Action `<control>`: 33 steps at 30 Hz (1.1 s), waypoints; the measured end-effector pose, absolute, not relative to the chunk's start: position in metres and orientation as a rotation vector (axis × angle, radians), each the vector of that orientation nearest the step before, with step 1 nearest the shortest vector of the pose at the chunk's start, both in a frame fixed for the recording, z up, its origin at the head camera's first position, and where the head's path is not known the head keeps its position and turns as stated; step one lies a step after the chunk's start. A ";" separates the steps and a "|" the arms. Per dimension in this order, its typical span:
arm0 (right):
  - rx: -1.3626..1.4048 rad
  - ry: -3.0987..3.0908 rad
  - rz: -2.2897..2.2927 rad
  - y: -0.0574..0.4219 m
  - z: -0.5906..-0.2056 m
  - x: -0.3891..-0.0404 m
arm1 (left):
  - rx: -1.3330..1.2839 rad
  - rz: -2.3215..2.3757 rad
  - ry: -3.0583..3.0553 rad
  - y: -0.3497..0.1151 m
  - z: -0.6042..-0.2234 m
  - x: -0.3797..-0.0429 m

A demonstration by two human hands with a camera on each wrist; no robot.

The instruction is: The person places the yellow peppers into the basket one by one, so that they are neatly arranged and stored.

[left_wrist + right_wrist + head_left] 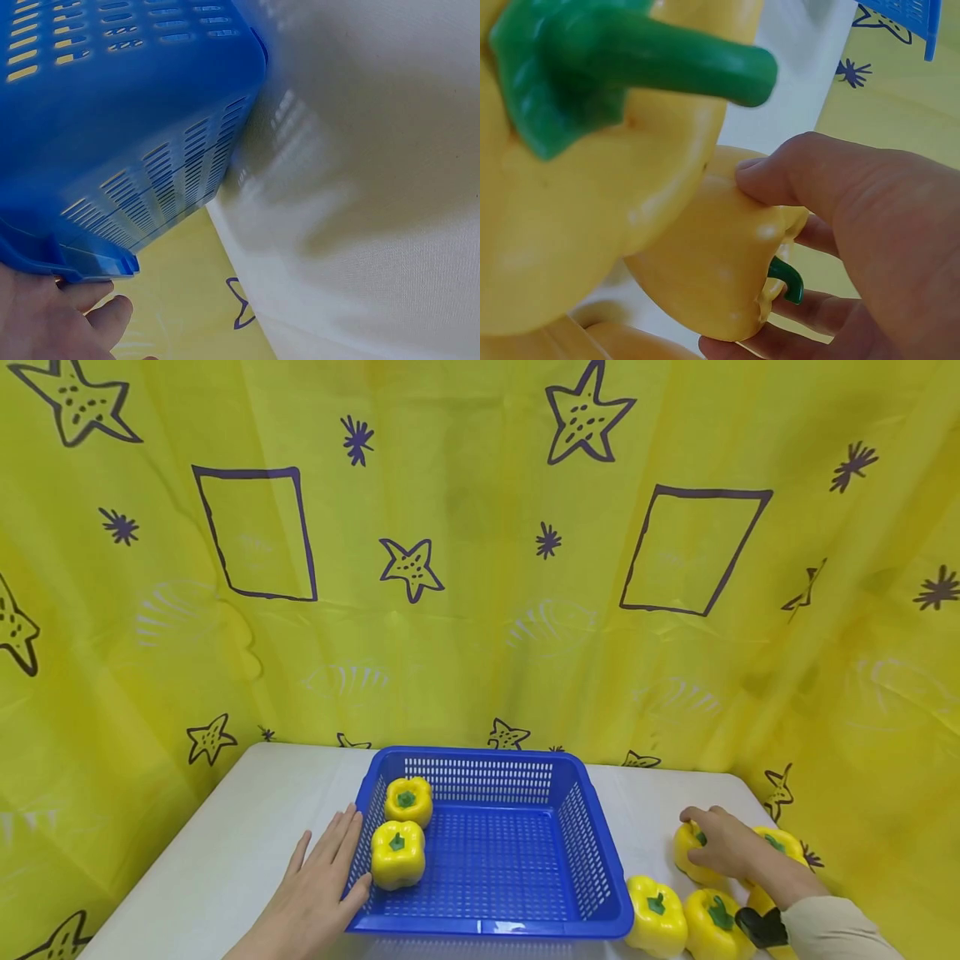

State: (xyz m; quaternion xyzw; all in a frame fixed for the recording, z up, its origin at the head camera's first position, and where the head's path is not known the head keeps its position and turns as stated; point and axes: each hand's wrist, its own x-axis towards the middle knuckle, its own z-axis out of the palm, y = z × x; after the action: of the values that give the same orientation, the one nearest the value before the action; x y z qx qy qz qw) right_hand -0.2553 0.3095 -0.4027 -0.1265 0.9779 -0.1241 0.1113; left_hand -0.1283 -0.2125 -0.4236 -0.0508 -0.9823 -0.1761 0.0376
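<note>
A blue plastic basket (487, 868) with slotted walls stands on the white table. Inside it, along the left wall, sit two yellow bell peppers, a farther one (412, 814) and a nearer one (397, 864). My left hand (315, 885) rests against the basket's left rim, fingers mostly straight. To the right of the basket, my right hand (726, 843) grips a yellow bell pepper (712, 255) with a green stem, thumb on one side and fingers on the other. Part of that pepper is hidden by the hand in the head view.
More yellow peppers, such as one by the basket's corner (655, 920) and one beside it (712, 931), crowd the right side of the table (292, 777). A dark object (761, 928) lies near my right sleeve. A yellow patterned curtain (480, 652) hangs behind.
</note>
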 end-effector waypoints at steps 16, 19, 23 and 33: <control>-0.355 2.848 -0.382 0.309 -0.401 -0.255 | -0.151 -0.565 -3.029 -0.212 -0.425 -0.129; -0.349 2.848 -0.398 0.308 -0.400 -0.256 | -0.147 -0.563 -3.031 -0.212 -0.425 -0.129; -0.359 2.869 -0.409 0.302 -0.393 -0.258 | -0.136 -0.562 -3.042 -0.212 -0.424 -0.130; -0.490 2.958 -0.401 0.279 -0.373 -0.256 | -0.143 -0.560 -3.038 -0.212 -0.423 -0.129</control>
State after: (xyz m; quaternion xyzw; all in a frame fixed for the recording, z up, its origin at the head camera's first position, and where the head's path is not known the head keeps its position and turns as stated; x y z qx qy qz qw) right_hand -0.2556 0.2787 -0.3725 -0.1617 0.9762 -0.1322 0.0582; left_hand -0.1286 -0.2122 -0.4231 -0.0461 -0.9821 -0.1809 0.0244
